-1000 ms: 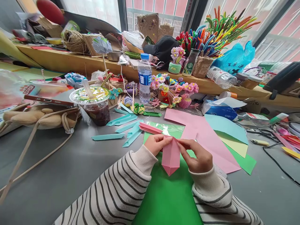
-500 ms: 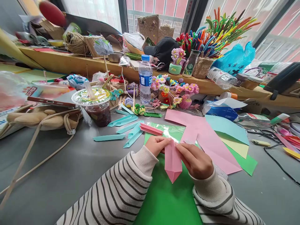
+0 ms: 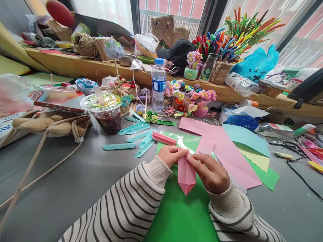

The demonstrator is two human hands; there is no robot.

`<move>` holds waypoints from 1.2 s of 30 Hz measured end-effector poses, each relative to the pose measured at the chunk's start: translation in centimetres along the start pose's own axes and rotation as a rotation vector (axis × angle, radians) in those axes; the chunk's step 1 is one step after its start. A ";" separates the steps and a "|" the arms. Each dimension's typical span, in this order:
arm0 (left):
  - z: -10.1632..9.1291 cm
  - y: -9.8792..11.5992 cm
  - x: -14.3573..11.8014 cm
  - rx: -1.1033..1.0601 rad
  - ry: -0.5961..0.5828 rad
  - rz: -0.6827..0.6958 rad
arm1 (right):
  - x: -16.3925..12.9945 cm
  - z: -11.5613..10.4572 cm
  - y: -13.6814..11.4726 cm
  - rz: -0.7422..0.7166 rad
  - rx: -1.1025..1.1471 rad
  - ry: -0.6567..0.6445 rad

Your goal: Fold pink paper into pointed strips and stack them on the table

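A strip of pink paper (image 3: 186, 174), creased lengthwise and folded to a point at its near end, hangs between my hands. My left hand (image 3: 172, 155) pinches its far end with thumb and fingers. At the same end, my right hand (image 3: 212, 172) has its thumb and fingertips closed on the paper, close to the left thumb. Below lies a green sheet (image 3: 181, 215) on the table. Just beyond my left hand rests a folded pink strip (image 3: 164, 138), beside several folded light-blue strips (image 3: 145, 148).
Flat pink paper (image 3: 227, 158) lies to the right, over blue, yellow and green sheets. A lidded drink cup (image 3: 108, 117) and a water bottle (image 3: 158, 85) stand behind. Handmade flowers (image 3: 191, 95) sit below the cluttered ledge (image 3: 141, 72). Scissors (image 3: 285, 144) lie far right.
My fingertips have moved closer together at the pink strip's far end, the right ones shifting inward to the left. The whole view has shifted slightly.
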State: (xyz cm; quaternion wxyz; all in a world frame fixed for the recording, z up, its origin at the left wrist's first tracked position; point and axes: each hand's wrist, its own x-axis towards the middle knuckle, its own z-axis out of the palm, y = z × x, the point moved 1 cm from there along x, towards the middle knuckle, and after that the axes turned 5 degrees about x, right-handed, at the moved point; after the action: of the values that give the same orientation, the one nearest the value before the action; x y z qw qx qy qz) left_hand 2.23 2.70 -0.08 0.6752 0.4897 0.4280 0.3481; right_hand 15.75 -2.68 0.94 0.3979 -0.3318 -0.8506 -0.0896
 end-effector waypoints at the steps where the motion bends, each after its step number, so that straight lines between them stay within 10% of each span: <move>1: 0.0 0.0 0.0 0.005 0.001 0.018 | 0.0 0.0 0.0 0.014 0.021 0.006; 8: -0.1 0.2 -0.2 0.015 0.020 0.058 | 0.3 0.1 0.3 0.218 0.214 0.044; 18: -0.1 0.2 -0.1 0.103 0.031 0.088 | -0.1 0.8 0.6 0.999 0.494 0.058; 36: 0.0 0.6 -0.2 0.159 -0.009 0.067 | 0.0 1.1 0.7 1.179 0.739 0.077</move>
State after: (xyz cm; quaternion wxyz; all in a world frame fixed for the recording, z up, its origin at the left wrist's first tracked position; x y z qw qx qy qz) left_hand 2.16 2.70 0.49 0.6239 0.5574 0.4348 0.3332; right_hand 15.54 -1.68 0.09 0.4970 -0.5779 -0.4884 0.4249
